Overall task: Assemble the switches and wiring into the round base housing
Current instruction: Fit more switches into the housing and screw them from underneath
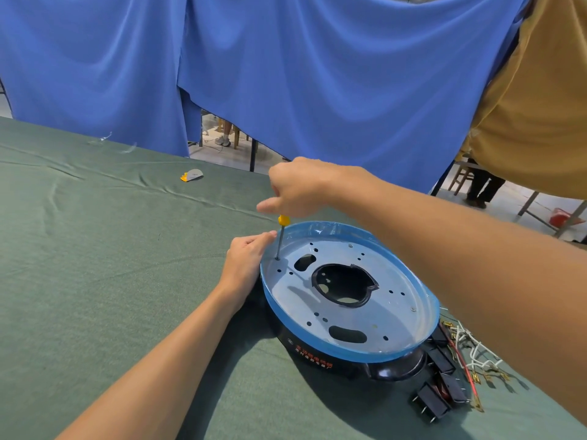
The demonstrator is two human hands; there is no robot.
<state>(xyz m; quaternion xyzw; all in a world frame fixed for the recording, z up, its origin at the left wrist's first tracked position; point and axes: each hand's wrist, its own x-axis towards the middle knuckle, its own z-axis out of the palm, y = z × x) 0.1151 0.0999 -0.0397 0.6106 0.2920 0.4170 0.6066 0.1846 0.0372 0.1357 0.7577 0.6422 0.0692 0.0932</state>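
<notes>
Right hand (298, 188): fingers curled round the yellow handle of a screwdriver (280, 238); shaft near upright, tip in a hole at the left edge of the metal plate (394, 312).
Left hand (246, 260): fingers (260, 241) nearly straight, pressed against the blue rim, gripping nothing.
Base housing (336, 360): round, black, on the green-clothed counter (111, 265).
Switches (441, 385), wires (476, 350): loose on the counter, just right of the housing.
</notes>
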